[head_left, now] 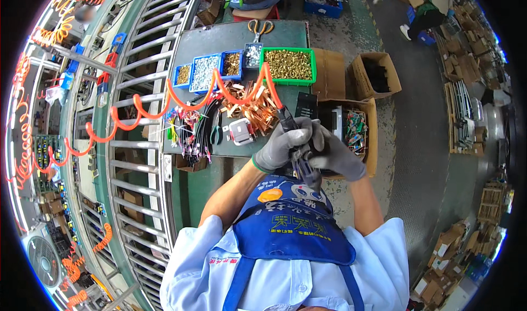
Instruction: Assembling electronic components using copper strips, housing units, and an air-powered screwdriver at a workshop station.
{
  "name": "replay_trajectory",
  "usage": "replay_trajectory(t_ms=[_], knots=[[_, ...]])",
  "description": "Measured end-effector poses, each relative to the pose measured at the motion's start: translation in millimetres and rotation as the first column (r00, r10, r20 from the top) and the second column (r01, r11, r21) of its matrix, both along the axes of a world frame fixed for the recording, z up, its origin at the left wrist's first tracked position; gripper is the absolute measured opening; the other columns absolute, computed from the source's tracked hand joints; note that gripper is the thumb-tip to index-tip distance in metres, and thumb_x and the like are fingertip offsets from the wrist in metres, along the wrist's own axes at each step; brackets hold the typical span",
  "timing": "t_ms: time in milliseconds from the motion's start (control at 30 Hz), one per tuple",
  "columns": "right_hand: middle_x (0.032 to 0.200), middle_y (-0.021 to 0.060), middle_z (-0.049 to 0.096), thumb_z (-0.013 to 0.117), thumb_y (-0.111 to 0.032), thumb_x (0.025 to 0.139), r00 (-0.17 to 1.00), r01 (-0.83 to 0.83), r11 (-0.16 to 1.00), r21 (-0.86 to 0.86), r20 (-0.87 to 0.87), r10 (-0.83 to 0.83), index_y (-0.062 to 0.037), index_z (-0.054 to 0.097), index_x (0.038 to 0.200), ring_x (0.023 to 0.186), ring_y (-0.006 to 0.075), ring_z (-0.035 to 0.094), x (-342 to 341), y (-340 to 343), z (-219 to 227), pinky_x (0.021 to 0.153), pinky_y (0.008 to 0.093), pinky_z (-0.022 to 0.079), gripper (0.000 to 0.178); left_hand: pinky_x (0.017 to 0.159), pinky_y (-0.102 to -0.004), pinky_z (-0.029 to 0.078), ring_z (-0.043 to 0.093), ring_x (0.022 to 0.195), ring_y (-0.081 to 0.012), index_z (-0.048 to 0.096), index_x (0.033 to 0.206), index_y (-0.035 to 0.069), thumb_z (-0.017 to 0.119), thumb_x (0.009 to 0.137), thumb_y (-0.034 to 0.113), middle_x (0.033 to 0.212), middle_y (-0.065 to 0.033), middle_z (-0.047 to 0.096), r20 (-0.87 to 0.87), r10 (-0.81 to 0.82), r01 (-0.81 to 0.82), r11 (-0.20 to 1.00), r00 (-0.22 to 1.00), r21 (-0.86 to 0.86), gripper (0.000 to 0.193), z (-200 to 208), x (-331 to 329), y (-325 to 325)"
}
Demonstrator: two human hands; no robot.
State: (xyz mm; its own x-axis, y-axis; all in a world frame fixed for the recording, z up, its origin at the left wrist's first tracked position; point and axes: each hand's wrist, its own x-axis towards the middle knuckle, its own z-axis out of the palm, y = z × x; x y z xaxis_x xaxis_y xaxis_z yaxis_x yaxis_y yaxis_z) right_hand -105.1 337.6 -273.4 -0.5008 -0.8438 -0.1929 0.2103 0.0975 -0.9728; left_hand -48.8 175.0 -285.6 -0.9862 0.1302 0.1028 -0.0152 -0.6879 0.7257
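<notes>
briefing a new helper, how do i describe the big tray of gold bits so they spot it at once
On the grey-green table, look toward the far right corner. There sits a wide tray full of small gold-coloured pieces. Unlike the narrower blue trays to its left, it is bright green.

A dark green, flat-topped surface [211, 41] carries small parts and tools. Orange-handled metal scissors [260, 29] lie near its far edge, just beyond a small grey-blue box [253, 65] of silvery pieces. Right of that box sits a bright green rectangular tray [289, 82] of brass-coloured parts; to its left stand three blue rectangular bins [233, 78], two with brownish or brass-coloured bits, the middle one with silvery pieces. Nearer lie loose copper-coloured strips [257, 110], a red-and-white boxy object [241, 131], dark-handled pliers [217, 134] and a tangle of multicoloured wires [188, 132].
</notes>
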Motion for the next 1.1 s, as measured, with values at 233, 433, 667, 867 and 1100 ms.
replay_trajectory(t_ms=[233, 433, 667, 867, 1100], knots=[[0.100, 0.0056, 0.063, 0.065, -0.011, 0.063, 0.923, 0.012, 0.993, -0.115, 0.383, 0.034, 0.0018, 0.055, 0.114, 0.090, 0.0150, 0.059, -3, 5, -54, 0.080, 0.0283, 0.048, 0.053, 0.100, -0.0432, 0.033, 0.057, 0.091, -0.0286, 0.049, 0.060, 0.012, 0.064, 0.070, 0.034, 0.071, -0.0091, 0.062, -0.206, -0.306, 0.342, 0.925, 0.929, 0.166, 0.029, -22, -52, 0], [0.086, 0.0176, 0.068, 0.074, -0.030, 0.063, 0.785, -0.150, 0.875, -0.461, 0.482, 0.389, 0.0065, 0.060, 0.101, 0.051, 0.0142, 0.060, -7, -7, -76, 0.042, 0.0216, 0.045, 0.054, 0.099, -0.0472, 0.035, 0.057, 0.085, -0.0287, 0.045, 0.060, 0.014, 0.062, 0.078, 0.036, 0.067, -0.0075, 0.059, -0.072, -0.373, 0.377, 0.925, 0.925, 0.055, 0.033, -20, -64, 2], [0.086, 0.0140, 0.068, 0.064, -0.010, 0.071, 0.848, -0.188, 0.980, -0.072, 0.491, 0.198, 0.0017, 0.062, 0.096, 0.059, 0.0176, 0.064, -5, 0, -42, 0.053, 0.0267, 0.051, 0.028, 0.077, -0.0382, 0.047, 0.058, 0.072, -0.0205, 0.045, 0.063, 0.009, 0.048, 0.094, 0.032, 0.068, -0.0101, 0.061, -0.131, -0.099, 0.096, 0.995, 0.986, -0.032, 0.039, -21, -56, -3], [0.090, 0.0017, 0.066, 0.066, -0.007, 0.075, 0.892, 0.440, 0.873, 0.213, -0.217, -0.397, -0.0018, 0.060, 0.103, 0.084, 0.0081, 0.058, 17, -2, -66, 0.075, 0.0269, 0.048, 0.029, 0.065, -0.0251, 0.046, 0.055, 0.069, -0.0083, 0.065, 0.096, 0.001, 0.052, 0.094, 0.038, 0.075, -0.0019, 0.063, 0.186, 0.111, -0.026, 0.912, 0.976, -0.408, 0.040, -36, -53, 6], [0.086, 0.0006, 0.062, 0.069, -0.008, 0.072, 0.844, 0.528, 0.814, 0.241, -0.260, -0.470, -0.0002, 0.058, 0.100, 0.079, 0.0073, 0.057, 49, 31, -84, 0.071, 0.0268, 0.047, 0.031, 0.099, -0.0367, 0.042, 0.051, 0.118, -0.0221, 0.046, 0.131, 0.000, 0.074, 0.079, 0.027, 0.125, -0.0148, 0.055, 0.036, -0.611, 0.492, 0.601, 0.791, -0.630, 0.065, -120, -98, -78]])
